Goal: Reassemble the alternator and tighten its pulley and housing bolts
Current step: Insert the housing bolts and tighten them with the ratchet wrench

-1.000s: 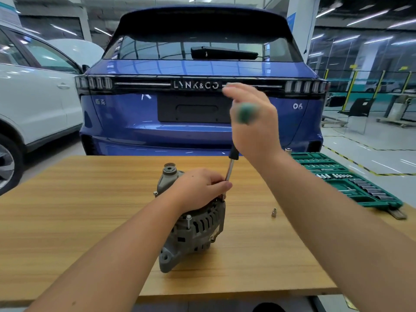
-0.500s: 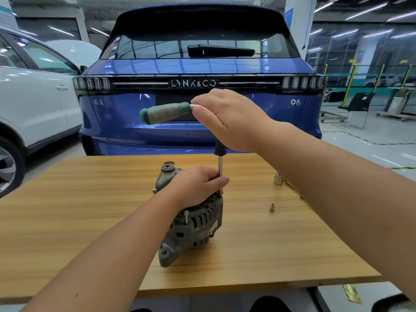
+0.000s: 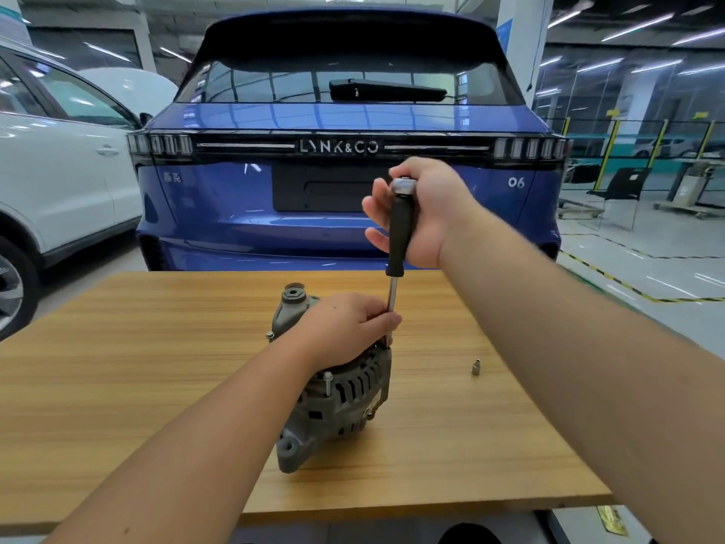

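A grey alternator stands on the wooden table, its pulley end toward the far side. My left hand lies over its top, and the thumb and forefinger pinch the metal shaft of an upright socket driver just above the housing. My right hand grips the driver's black handle and the silver ratchet head on top of it. A loose housing bolt stands up from the near side of the casing. The driver's tip is hidden under my left hand.
A small loose socket stands on the table, to the right of the alternator. A blue car is parked just beyond the table's far edge, and a white car is at the left.
My right hand has swung the ratchet round. Its green handle pointed at me, then to the left, and is now hidden behind the hand. My left hand stayed on the alternator.
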Tool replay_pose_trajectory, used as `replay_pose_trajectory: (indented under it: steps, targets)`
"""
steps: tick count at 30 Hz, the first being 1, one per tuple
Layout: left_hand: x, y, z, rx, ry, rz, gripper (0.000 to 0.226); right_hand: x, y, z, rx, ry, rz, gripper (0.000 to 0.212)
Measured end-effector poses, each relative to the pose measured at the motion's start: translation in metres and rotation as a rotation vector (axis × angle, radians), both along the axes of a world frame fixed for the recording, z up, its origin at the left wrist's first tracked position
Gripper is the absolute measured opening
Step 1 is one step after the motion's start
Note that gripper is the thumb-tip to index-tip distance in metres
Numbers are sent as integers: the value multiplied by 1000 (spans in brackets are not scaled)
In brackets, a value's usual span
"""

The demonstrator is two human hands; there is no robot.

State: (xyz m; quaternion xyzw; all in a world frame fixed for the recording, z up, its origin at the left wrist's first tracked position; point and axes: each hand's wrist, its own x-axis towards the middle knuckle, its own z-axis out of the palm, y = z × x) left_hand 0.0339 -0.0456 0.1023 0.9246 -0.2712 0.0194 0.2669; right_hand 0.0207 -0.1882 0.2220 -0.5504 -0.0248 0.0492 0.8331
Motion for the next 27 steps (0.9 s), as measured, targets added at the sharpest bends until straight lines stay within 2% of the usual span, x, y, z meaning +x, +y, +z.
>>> replay_pose_trajectory:
  steps: [2, 3, 5, 8, 10, 12, 16, 21, 24, 27]
  targets:
    - [0, -1, 1, 15, -6, 2, 31, 3, 3, -18, 261, -113, -80, 14]
    - [1, -2, 1, 19, -1, 3, 31, 3, 5, -25, 258, -238, -136, 11]
    - [1, -2, 0, 15, 16, 8, 30, 1, 7, -31, -54, -576, -332, 4]
    - [2, -1, -1, 22, 9, 11, 32, 1, 8, -35, -807, -1120, -593, 25]
    - [3, -1, -2, 26, 3, 11, 29, 2, 10, -39, -1139, -1274, -657, 25]
    - [3, -2, -2, 10, -1, 13, 29, 3, 10, -39, -1275, -1275, -660, 24]
    - [-1, -1, 2, 14, 2, 15, 36, 3, 4, -33, -1357, -1170, -579, 50]
    - [1, 0, 0, 28, -5, 22, 36, 0, -4, -28, -1313, -1180, -554, 34]
    - [2, 0, -1, 13, -4, 28, 34, -1, -4, -16, -1457, -1091, -447, 36]
    - [2, -1, -1, 22, -8, 32, 33, -5, -2, -3, -1575, -1097, -341, 41]
